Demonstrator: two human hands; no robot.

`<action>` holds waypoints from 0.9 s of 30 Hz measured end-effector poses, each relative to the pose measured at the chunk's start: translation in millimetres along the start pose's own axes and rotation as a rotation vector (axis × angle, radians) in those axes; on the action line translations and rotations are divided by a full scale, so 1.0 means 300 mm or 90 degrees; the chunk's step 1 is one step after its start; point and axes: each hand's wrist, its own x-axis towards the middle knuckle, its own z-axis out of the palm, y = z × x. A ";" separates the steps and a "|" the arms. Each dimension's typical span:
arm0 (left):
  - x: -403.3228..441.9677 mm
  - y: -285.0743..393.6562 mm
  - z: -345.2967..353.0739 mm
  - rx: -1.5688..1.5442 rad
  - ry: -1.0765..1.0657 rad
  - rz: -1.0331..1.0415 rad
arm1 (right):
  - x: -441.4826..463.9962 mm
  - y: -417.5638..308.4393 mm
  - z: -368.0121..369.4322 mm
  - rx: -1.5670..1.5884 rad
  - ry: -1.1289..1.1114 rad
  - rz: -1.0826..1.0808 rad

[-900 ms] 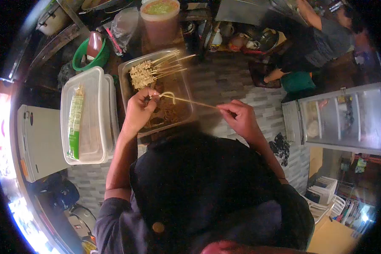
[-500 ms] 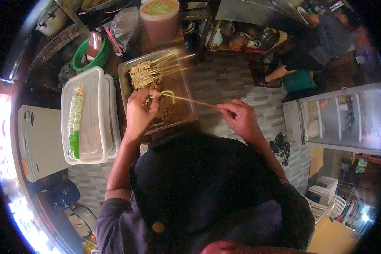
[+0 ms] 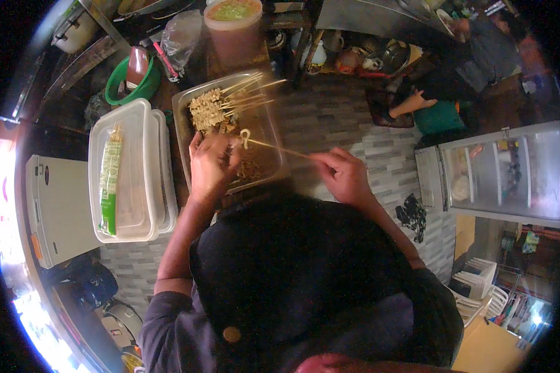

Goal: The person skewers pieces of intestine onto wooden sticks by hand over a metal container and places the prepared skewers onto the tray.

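My right hand pinches the blunt end of a thin wooden skewer that points left over a clear plastic tray. A pale, curled strip of food is threaded on the skewer's tip. Beside that tip my left hand is closed, its fingertips together at the strip; its exact hold is partly hidden. In the tray, several loaded skewers lie side by side, bare ends to the upper right. Loose brownish strips lie in the tray's near part.
Left of the tray, a plastic lid or shallow container bears a green-and-clear skewer packet. Behind are a green basin and a tall tub. Another person's arm shows at the upper right.
My right hand has moved slightly left, taking the skewer with it. The strip now sits in a tighter curl on the tip, and my left hand has turned and shifted slightly.
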 end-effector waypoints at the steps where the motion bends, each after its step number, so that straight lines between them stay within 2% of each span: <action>1: -0.002 0.009 0.006 -0.017 0.003 0.004 | 0.001 0.005 0.009 -0.001 0.008 -0.007; 6: 0.009 0.020 -0.004 -0.076 -0.028 -0.015 | 0.006 0.018 0.028 0.008 0.017 -0.009; 8: 0.009 0.011 -0.009 -0.380 -0.111 -0.247 | 0.006 0.024 0.034 0.079 0.028 0.054; 12: 0.007 -0.060 0.008 -0.360 -0.147 -0.185 | 0.017 0.020 0.010 0.069 0.003 0.075; 14: 0.011 -0.082 0.010 -0.242 -0.145 -0.115 | 0.018 0.027 0.008 0.066 0.030 0.050; 17: 0.028 -0.080 -0.016 -0.180 -0.107 -0.039 | 0.020 0.028 -0.004 0.041 0.017 0.066; 23: 0.042 -0.096 -0.022 -0.253 -0.074 -0.090 | 0.027 0.035 -0.018 0.030 0.011 0.019; 27: 0.061 -0.054 -0.054 -0.205 -0.073 -0.064 | 0.026 0.035 -0.018 0.048 0.012 0.027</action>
